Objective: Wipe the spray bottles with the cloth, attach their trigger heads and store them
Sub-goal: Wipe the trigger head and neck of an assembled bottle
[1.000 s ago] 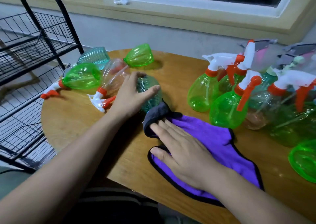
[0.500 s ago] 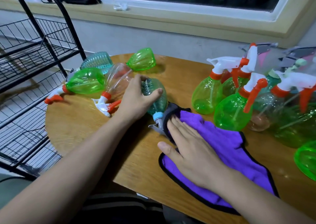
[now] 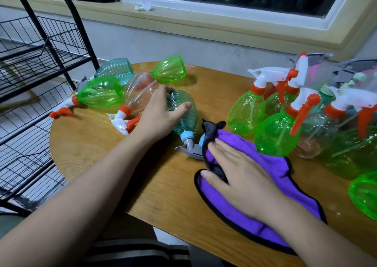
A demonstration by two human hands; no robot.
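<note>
Grasping the teal bottle (image 3: 186, 119) on the bench (image 3: 183, 205) is the left hand (image 3: 159, 115)'s grip; at four o'clock the right hand (image 3: 240, 177), grip released, presses the cloth (image 3: 269, 164).

Both forearms extended, left hand (image 3: 161, 115) curled, apparently gripping, thumb out, right hand (image 3: 240, 177) flat, fingers straight

Left hand (image 3: 161, 113) gripping lying teal bottle (image 3: 186, 115), right hand (image 3: 240, 177) flat on purple cloth (image 3: 244, 211), wooden table (image 3: 163, 195)

Five spray bottles (image 3: 185, 122) lying, several more upright, one cloth (image 3: 263, 160), two hands (image 3: 161, 115).
</note>
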